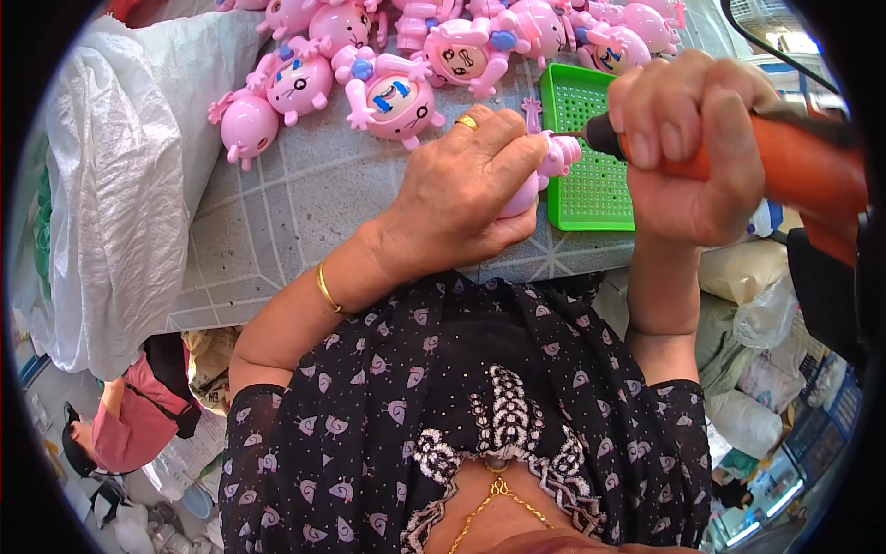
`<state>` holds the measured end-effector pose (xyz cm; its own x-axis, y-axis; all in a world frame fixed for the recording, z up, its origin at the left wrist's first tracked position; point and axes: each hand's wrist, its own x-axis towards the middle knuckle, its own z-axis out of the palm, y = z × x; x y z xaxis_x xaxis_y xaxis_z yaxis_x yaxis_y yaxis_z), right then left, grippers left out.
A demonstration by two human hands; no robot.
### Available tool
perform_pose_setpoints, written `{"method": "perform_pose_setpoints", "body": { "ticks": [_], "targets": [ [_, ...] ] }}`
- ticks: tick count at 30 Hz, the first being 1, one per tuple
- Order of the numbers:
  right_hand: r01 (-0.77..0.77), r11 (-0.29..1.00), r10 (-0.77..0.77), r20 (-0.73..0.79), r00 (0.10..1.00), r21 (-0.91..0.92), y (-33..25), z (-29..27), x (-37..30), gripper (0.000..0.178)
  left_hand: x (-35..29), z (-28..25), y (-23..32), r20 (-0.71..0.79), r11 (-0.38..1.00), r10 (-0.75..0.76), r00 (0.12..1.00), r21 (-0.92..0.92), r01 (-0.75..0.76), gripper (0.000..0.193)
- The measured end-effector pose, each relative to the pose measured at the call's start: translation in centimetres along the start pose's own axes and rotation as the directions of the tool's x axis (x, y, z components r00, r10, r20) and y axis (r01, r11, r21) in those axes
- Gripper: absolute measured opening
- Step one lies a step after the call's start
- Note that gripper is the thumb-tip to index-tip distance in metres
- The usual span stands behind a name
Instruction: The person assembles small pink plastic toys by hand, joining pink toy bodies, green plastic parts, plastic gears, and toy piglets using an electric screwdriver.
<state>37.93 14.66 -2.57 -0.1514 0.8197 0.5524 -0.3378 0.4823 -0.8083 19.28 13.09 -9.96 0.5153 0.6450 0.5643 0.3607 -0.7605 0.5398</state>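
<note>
My left hand [457,189], with a gold ring and bracelet, is wrapped round a pink plastic toy figure [559,155] near the table's front edge. Most of that toy is hidden by the fingers; its narrow end points right. My right hand [683,152] grips an orange electric screwdriver [798,166] held level. The black nose of the tool faces left, and its thin bit reaches the toy's exposed end; whether it sits on a screw is too small to tell. Beneath the bit lies a green perforated tray [591,224], partly covered by my right hand.
Several pink toy figures [392,102] with round heads are heaped along the far side of the grey patterned table [268,249]. A white woven sack [115,194] hangs over the left edge. A black cable [766,39] runs at upper right. Bags [748,277] stand below right; another person [138,415] is at lower left.
</note>
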Motion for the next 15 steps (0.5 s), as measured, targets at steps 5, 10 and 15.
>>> {"method": "perform_pose_setpoints", "body": {
  "ticks": [5,10,15],
  "targets": [
    [-0.062,0.998,0.063,0.048,0.997,-0.021,0.1,0.5,1.2,0.03,0.2,0.3,-0.2,-0.022,0.999,0.032,0.999,-0.014,-0.032,0.044],
    [-0.073,0.992,0.077,-0.03,0.997,0.1,0.1,0.4,1.2,0.017,0.1,-0.1,-0.7,0.007,0.998,-0.02,1.0,-0.057,0.021,0.043],
    [0.022,0.998,-0.03,-0.145,0.989,-0.056,-2.2,-3.4,-0.8,0.015,0.3,-0.3,-0.4,0.029,0.994,-0.023,0.999,-0.103,0.026,0.045]
  ]
}}
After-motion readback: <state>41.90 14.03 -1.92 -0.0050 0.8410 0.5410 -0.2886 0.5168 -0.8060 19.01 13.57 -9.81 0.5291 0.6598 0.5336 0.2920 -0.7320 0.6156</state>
